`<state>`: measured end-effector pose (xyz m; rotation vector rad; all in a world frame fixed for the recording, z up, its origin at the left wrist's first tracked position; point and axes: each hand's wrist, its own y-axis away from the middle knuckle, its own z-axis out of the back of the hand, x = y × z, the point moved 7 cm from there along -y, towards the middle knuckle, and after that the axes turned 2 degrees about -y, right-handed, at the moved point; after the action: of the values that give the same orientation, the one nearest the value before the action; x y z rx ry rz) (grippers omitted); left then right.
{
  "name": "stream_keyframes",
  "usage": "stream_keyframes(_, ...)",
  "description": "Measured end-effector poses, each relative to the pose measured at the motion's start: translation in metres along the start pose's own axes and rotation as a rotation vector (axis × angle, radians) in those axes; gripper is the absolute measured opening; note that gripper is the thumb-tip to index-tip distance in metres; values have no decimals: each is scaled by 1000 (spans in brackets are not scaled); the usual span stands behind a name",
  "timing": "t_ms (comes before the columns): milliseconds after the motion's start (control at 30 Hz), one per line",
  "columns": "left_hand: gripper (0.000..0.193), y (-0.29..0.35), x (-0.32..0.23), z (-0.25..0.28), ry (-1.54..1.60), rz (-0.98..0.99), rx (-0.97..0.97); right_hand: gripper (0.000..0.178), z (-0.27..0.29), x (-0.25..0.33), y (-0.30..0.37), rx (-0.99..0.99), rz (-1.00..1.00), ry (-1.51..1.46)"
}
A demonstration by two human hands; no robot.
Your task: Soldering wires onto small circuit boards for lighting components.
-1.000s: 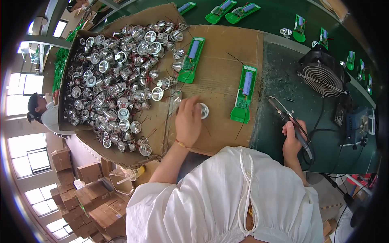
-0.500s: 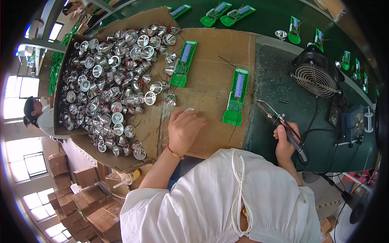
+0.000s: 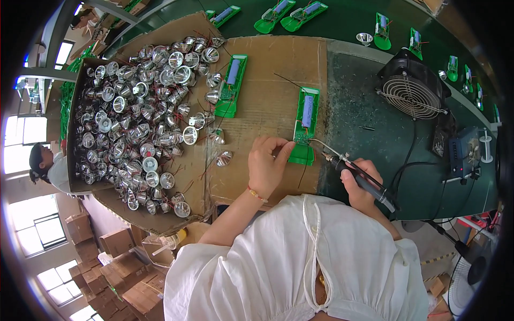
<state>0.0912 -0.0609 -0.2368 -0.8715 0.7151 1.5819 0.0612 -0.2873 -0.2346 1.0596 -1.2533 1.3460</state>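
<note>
My right hand (image 3: 363,183) grips a soldering iron (image 3: 364,184) with a thin metal tube along it. The iron's tip reaches the small circuit board of a green plastic housing (image 3: 303,154), which holds a blue cylindrical battery (image 3: 307,111) and trails thin wires. At the left edge of that board, the fingers of my left hand (image 3: 267,163) are pinched together; what they hold is too small to make out. To the left of this hand, a loose silver reflector cup (image 3: 224,158) lies on the cardboard. A second green housing with a battery (image 3: 231,88) rests farther left.
A cardboard box (image 3: 85,184) heaped with reflector cups stands at the left. Cardboard sheeting (image 3: 267,59) covers the middle of the bench. At right are a black fan (image 3: 412,96) and a blue control unit (image 3: 465,155). More green housings (image 3: 303,17) lie along the far side.
My left hand has moved right, from the loose reflector cup to the nearer green housing. The soldering iron has moved left, its tip now at the circuit board. The view has shifted slightly.
</note>
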Motion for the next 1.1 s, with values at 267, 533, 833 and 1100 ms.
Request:
stream_keyframes(267, 13, -1, -10, -4, -88, -136, 8, 18, -4, 2, -4, 15, -1, 27)
stream_keyframes(533, 13, -2, -11, -7, -79, -151, 16, 16, -2, -3, 1, 17, -33, 20)
stream_keyframes(833, 13, -4, -7, -8, -36, -113, 25, 17, 4, -3, 4, -63, -22, -42)
stream_keyframes(1100, 15, -11, -3, -8, -6, -22, 102, 17, -2, -8, -2, -45, -55, -47)
